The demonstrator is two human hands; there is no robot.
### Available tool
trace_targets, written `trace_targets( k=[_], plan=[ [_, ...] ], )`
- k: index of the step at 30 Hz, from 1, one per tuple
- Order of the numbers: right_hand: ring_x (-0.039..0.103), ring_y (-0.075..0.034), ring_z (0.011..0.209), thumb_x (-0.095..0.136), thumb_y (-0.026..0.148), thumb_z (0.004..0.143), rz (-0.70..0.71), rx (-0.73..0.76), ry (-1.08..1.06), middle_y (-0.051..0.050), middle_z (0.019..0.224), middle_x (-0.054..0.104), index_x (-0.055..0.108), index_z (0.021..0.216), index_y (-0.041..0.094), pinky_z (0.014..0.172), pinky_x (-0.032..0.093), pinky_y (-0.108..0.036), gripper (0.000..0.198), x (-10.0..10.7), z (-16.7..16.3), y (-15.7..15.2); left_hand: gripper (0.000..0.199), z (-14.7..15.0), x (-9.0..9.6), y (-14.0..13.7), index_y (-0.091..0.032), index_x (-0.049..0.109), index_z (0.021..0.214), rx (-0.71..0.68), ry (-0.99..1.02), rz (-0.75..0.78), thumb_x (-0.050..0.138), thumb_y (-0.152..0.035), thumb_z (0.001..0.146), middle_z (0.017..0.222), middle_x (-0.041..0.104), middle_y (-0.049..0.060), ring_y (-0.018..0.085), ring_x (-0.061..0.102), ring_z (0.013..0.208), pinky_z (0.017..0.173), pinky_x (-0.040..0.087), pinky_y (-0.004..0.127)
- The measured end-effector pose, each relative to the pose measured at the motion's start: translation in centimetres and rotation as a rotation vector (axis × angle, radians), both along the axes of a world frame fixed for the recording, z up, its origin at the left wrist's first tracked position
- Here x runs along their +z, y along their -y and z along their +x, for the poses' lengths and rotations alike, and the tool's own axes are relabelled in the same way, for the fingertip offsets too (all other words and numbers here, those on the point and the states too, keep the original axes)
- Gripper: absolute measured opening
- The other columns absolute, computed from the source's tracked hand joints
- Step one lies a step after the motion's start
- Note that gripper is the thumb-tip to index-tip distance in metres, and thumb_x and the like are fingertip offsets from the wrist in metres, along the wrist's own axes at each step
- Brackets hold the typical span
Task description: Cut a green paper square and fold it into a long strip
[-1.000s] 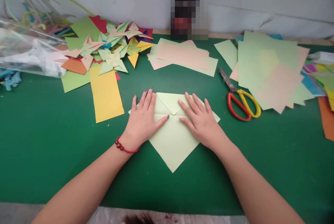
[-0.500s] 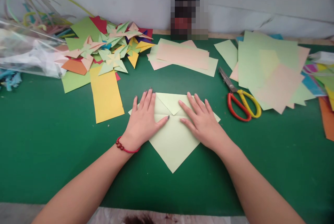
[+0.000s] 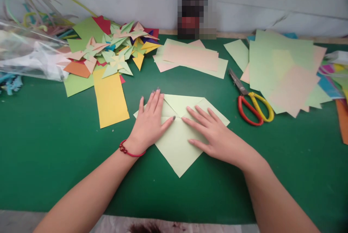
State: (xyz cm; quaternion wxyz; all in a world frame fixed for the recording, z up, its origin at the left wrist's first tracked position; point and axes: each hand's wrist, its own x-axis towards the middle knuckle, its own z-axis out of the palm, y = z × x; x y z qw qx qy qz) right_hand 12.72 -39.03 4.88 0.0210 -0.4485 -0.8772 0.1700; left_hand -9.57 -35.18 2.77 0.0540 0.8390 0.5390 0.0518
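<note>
A pale green sheet of paper [image 3: 176,146] lies flat on the green table, one corner pointing toward me. Its far corner is folded down, so the top edge is straight and the flap's tip reaches the crease across the middle. My left hand [image 3: 150,120] rests flat on the left part of the sheet, fingers stretched along the fold and thumb near the crease. On the right part lies my right hand [image 3: 210,131], fingers spread, index fingertip by the flap's tip. Both hands are open and grip nothing. A red beaded bracelet [image 3: 132,151] circles my left wrist.
Scissors [image 3: 251,104] with red and yellow handles lie to the right, beside stacked pastel sheets [image 3: 282,66]. Cut paper strips [image 3: 190,57] sit behind the sheet. At back left are folded paper shapes [image 3: 118,62], a yellow paper rectangle [image 3: 111,99] and a clear plastic bag [image 3: 32,51].
My right hand has slid toward me and slightly left, off the top edge, uncovering the flap's right side. My left hand has stayed nearly in place on the paper.
</note>
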Motion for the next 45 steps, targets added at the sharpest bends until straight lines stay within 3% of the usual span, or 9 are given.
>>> trace_targets(
  k=[5, 13, 23, 32, 39, 45],
  plan=[
    [0.007, -0.024, 0.140, 0.042, 0.038, 0.089, -0.011, 0.000, 0.011, -0.005, 0.153, 0.015, 0.030, 0.142, 0.025, 0.111, 0.015, -0.052, 0.056, -0.2, -0.1, -0.1, 0.056, 0.0, 0.3, 0.0, -0.017, 0.026, 0.143, -0.113, -0.005, -0.038, 0.032, -0.042, 0.093, 0.152, 0.018, 0.009, 0.025, 0.019, 0.139, 0.113, 0.013, 0.048],
    [0.001, -0.023, 0.140, 0.044, 0.007, 0.076, -0.086, 0.101, -0.043, 0.000, 0.154, 0.005, 0.028, 0.142, 0.029, 0.112, 0.015, -0.052, 0.072, 1.3, 0.4, 0.5, 0.056, 0.0, 0.2, 0.2, -0.020, 0.029, 0.142, -0.081, 0.002, -0.038, 0.036, -0.043, 0.092, 0.152, 0.021, 0.008, 0.027, 0.018, 0.139, 0.113, 0.016, 0.048],
    [0.004, -0.026, 0.140, 0.039, -0.006, 0.068, -0.004, 0.136, -0.015, -0.002, 0.154, 0.010, 0.030, 0.141, 0.033, 0.109, 0.023, -0.055, 0.083, 1.5, 0.2, 1.9, 0.055, 0.1, 0.3, 0.1, -0.021, 0.030, 0.141, -0.070, 0.009, -0.057, 0.036, -0.043, 0.091, 0.152, 0.020, 0.006, 0.026, 0.018, 0.139, 0.113, 0.016, 0.047],
    [0.011, -0.028, 0.139, 0.038, -0.005, 0.068, 0.083, 0.120, -0.033, -0.002, 0.152, 0.019, 0.036, 0.138, 0.033, 0.108, 0.026, -0.056, 0.080, 0.9, -0.1, 2.6, 0.055, 0.2, 0.3, 0.0, -0.023, 0.029, 0.142, -0.063, 0.006, -0.064, 0.038, -0.042, 0.091, 0.152, 0.020, 0.005, 0.025, 0.018, 0.139, 0.113, 0.016, 0.048],
    [0.022, -0.028, 0.137, 0.037, 0.001, 0.081, 0.073, 0.074, -0.035, 0.000, 0.149, 0.028, 0.044, 0.133, 0.036, 0.108, 0.028, -0.054, 0.063, 1.2, -0.7, 2.7, 0.055, 0.1, 0.3, 0.0, -0.023, 0.030, 0.141, -0.067, 0.017, -0.061, 0.039, -0.042, 0.091, 0.152, 0.021, 0.006, 0.026, 0.019, 0.139, 0.113, 0.016, 0.048],
    [0.021, -0.027, 0.137, 0.034, 0.002, 0.084, 0.091, 0.102, 0.031, -0.006, 0.149, 0.028, 0.044, 0.134, 0.031, 0.106, 0.031, -0.055, 0.059, 1.4, -0.8, 2.6, 0.057, 0.2, 0.3, 0.1, -0.022, 0.029, 0.142, -0.064, 0.006, -0.069, 0.039, -0.044, 0.090, 0.152, 0.020, 0.007, 0.026, 0.017, 0.139, 0.113, 0.015, 0.047]
  ],
)
